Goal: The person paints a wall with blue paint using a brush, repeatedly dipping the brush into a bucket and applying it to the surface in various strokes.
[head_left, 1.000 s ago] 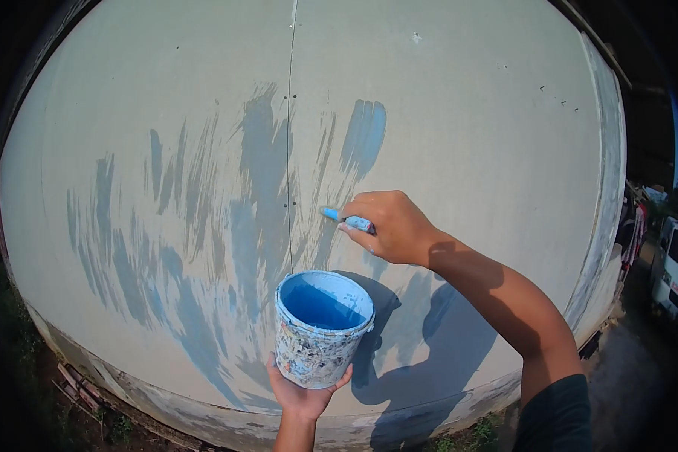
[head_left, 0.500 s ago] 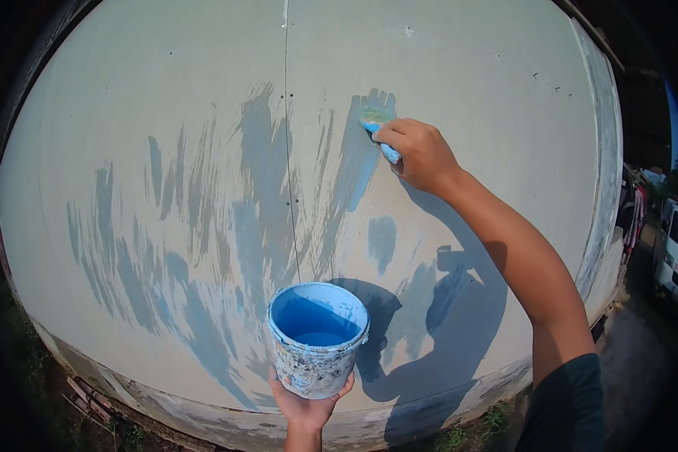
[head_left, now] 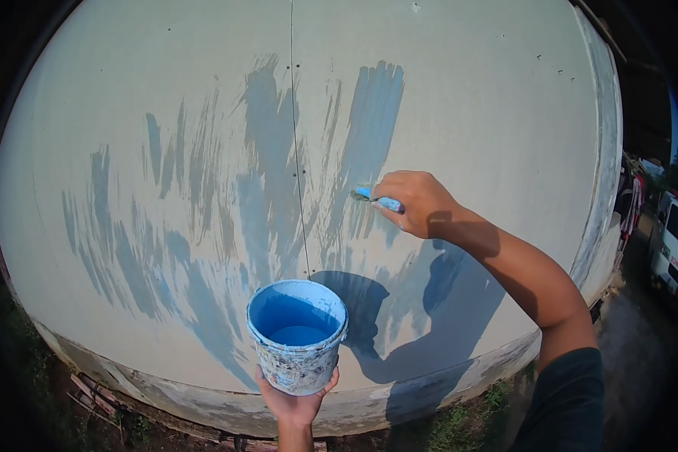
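Observation:
My right hand (head_left: 416,202) grips the blue handle of a paintbrush (head_left: 377,199), its bristles against the pale wall (head_left: 490,113). A wide band of blue paint (head_left: 374,113) runs up the wall from the brush. Below, my left hand (head_left: 297,405) supports a paint-spattered bucket (head_left: 297,361) from underneath, fingers and thumb curled around its base. Blue paint (head_left: 300,335) lies inside the bucket, partly in shade. Thin, streaky blue-grey strokes (head_left: 267,143) cover the wall to the left of the brush.
A vertical seam (head_left: 297,135) with screw heads divides the wall. Shadows of my head and arm (head_left: 429,331) fall across its lower right. Wood pieces (head_left: 94,399) and grass lie along the wall's foot. A white vehicle (head_left: 669,245) stands at the far right.
My right hand has brought the brush down the wall, and the blue band above it is now taller and fuller. In view, the bucket in my left hand has shifted slightly left.

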`<state>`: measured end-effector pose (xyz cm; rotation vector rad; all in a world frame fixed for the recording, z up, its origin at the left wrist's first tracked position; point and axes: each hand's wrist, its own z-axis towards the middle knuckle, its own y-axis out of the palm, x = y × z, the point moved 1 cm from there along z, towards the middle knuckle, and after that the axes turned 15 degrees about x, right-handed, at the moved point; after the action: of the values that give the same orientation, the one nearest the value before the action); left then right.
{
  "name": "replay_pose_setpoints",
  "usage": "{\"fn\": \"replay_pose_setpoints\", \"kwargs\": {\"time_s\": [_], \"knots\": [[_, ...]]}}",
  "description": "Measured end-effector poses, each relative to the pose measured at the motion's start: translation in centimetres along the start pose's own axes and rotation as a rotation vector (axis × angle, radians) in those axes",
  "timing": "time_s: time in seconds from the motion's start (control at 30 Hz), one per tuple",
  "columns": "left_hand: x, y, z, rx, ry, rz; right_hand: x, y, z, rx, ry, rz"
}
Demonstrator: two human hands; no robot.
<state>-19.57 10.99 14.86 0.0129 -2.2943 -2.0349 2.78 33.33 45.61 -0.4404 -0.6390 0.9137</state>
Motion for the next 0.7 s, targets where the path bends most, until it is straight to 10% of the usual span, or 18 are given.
{"fn": "replay_pose_setpoints", "kwargs": {"time_s": [0.1,0.3,0.47,0.7], "knots": [[0.4,-0.6,-0.3,0.023,0.062,0.122,0.7,-1.4,1.7,0.342,-0.119,-0.137],[0.1,-2.5,-1.0,0.023,0.034,0.065,-5.3,7.4,-7.0,0.197,-0.307,-0.162],[0.5,-3.4,-2.4,0.070,0.008,0.045,-9.5,9.5,-11.6,-0.089,-0.057,0.302],[-0.1,-3.2,-1.4,0.051,-0.096,-0.029,-0.9,1.3,-4.3,0.321,-0.002,0.017]]}}
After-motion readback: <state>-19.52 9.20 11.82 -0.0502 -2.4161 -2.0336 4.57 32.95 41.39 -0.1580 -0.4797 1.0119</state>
